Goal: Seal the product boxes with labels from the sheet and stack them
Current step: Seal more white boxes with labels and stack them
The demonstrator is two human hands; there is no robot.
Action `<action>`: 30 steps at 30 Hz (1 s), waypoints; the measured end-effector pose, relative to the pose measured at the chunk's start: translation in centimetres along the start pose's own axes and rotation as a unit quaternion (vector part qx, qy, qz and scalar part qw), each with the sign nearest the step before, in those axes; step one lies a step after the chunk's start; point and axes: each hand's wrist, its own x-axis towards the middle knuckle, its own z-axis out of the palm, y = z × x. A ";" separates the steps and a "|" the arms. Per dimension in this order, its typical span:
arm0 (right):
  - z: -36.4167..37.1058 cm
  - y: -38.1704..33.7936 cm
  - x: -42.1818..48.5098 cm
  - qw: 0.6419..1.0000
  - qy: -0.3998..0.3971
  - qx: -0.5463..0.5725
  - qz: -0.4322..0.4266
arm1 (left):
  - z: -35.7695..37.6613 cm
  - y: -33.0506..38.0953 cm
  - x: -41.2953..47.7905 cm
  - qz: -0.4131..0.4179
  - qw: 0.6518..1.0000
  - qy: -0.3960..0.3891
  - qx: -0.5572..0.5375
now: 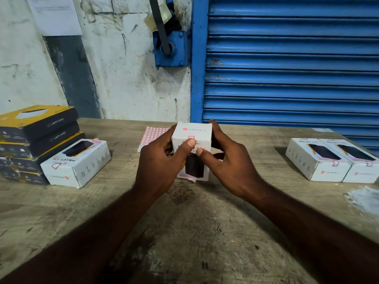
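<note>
– At the middle of the frame, just above the worn wooden table [184,222], what are the hands doing?

– Both hold the white cardboard product box [192,130], tipped up on end. The left hand [158,162] curls round its left side, thumb pressing a small red-bordered label [191,137] that seems to fold over the flap edge. The right hand [229,160] wraps the right side, thumb on the front face.

– How should it be sealed?

– I'd rub the thumb outward from the fold on both faces so no corner lifts, with the right hand bracing against the push.

– And the rest?

– The red-gridded label sheet [152,135] lies just behind the box. Two matching white boxes [320,160], labels showing, sit at the right of the frame. Another white box [75,162] lies at the left against a pile of black-and-yellow boxes [34,136].
</note>
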 end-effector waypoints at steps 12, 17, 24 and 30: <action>-0.1 0.2 0.4 0.998 0.024 0.059 0.014 | -0.1 -0.6 0.2 -0.030 0.998 -0.038 -0.029; 0.1 0.3 0.3 1.000 0.003 0.021 -0.001 | -0.1 0.0 0.3 -0.051 0.997 -0.030 -0.051; 0.4 0.2 -0.1 0.999 -0.024 0.016 -0.020 | -0.2 0.2 0.4 -0.047 0.995 0.005 -0.082; 0.5 0.4 0.0 0.999 -0.013 0.039 -0.014 | 0.2 0.1 0.4 -0.081 0.990 -0.003 -0.115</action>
